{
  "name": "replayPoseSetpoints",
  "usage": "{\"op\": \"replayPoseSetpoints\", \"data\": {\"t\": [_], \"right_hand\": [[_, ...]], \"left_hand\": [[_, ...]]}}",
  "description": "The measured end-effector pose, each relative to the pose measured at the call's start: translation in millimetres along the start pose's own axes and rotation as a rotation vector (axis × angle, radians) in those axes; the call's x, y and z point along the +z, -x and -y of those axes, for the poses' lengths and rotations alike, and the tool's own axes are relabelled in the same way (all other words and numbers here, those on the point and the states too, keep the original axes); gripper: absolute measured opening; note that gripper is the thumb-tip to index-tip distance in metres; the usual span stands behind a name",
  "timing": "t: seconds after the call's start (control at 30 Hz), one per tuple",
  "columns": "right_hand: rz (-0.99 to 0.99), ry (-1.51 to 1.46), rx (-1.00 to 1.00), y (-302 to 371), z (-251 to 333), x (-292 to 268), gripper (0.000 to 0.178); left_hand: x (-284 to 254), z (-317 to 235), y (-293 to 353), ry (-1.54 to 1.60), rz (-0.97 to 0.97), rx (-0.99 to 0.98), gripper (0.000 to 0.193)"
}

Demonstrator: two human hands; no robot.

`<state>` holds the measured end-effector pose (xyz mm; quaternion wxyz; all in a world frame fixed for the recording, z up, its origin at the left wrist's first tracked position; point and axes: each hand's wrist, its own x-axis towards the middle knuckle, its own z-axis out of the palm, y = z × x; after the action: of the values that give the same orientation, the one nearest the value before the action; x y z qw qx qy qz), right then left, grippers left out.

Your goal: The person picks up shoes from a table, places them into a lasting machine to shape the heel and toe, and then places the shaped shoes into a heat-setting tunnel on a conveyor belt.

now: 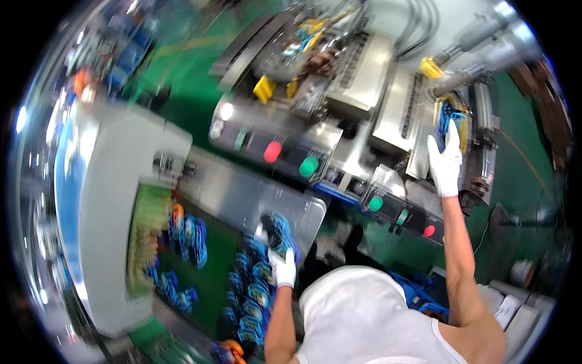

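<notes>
White-gloved, the left hand is closing its fingers on a blue bundle over the tray, while the right hand, fingers open, is reaching blue parts in the machine.

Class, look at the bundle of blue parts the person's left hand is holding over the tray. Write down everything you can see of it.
The bundle of blue coiled parts looks like a small stack of blue loops with dark centres, blurred, so finer detail cannot be told. The white-gloved left hand grips it from below, lifting it above the green-lined tray, where rows of similar blue pieces lie. It sits in front of the grey metal plate.
</notes>
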<state>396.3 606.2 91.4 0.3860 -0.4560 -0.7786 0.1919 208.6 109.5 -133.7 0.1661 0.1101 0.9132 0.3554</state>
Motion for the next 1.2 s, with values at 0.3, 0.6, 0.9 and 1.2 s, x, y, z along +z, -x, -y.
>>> {"op": "replayPoseSetpoints", "data": {"t": [0.3, 0.6, 0.9, 1.2], "right_hand": [[0.859, 0.832, -0.446, 206.5, 78.8, 114.8, 0.092], [0.731, 0.017, -0.072, 406.5, 176.8, 261.9, 0.081], [0.891, -0.182, 0.783, 331.3, 213.4, 204.8, 0.07], [0.016, -0.543, 1.135, 392.9, 151.0, -63.0, 0.067]], "left_hand": [[-107.5, 12.5, 66.1, 0.415, -0.316, -0.027, 0.065], [-51.2, 35.3, -8.0, 0.221, -0.09, -0.225, 0.079], [-101.2, 55.4, -52.5, 0.117, 0.117, -0.21, 0.055], [-54.5, -123.3, 51.5, -0.135, 0.894, 0.537, 0.053]]}}
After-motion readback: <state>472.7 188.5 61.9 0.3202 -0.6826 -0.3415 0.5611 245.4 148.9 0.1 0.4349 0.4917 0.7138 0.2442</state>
